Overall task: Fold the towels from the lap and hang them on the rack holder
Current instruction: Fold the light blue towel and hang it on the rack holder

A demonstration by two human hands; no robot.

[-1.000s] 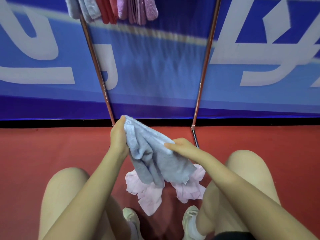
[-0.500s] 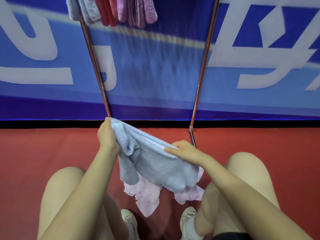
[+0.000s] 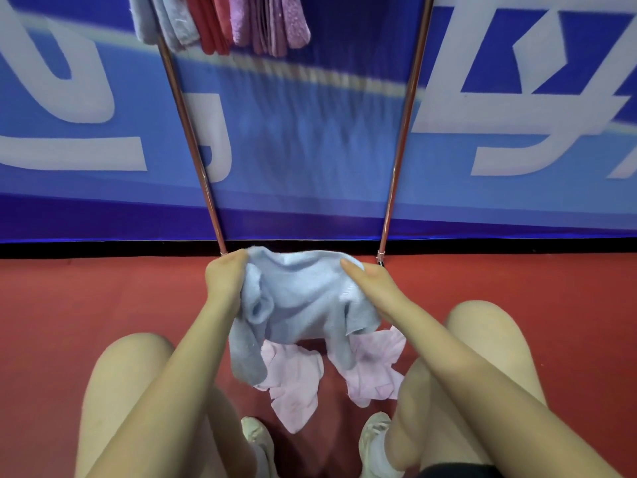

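Observation:
A light blue-grey towel [image 3: 303, 301] hangs spread between my two hands above my knees. My left hand [image 3: 224, 281] grips its left top corner. At the right top corner my right hand [image 3: 370, 282] holds the cloth, with the forefinger lying along the top edge. A pale pink towel [image 3: 296, 384] hangs below it between my legs. The rack holder [image 3: 403, 132] stands just ahead, two slanted metal poles. Several folded towels [image 3: 241, 22], grey, red and pink, hang from its top.
A blue banner with large white letters [image 3: 517, 98] stands behind the rack. The floor [image 3: 86, 298] is red. My knees frame the towels on both sides, and my shoes [image 3: 256, 439] show at the bottom.
My hands have moved apart and lifted, so the bunched blue-grey towel is now stretched wide between them. The pink towel below shows more.

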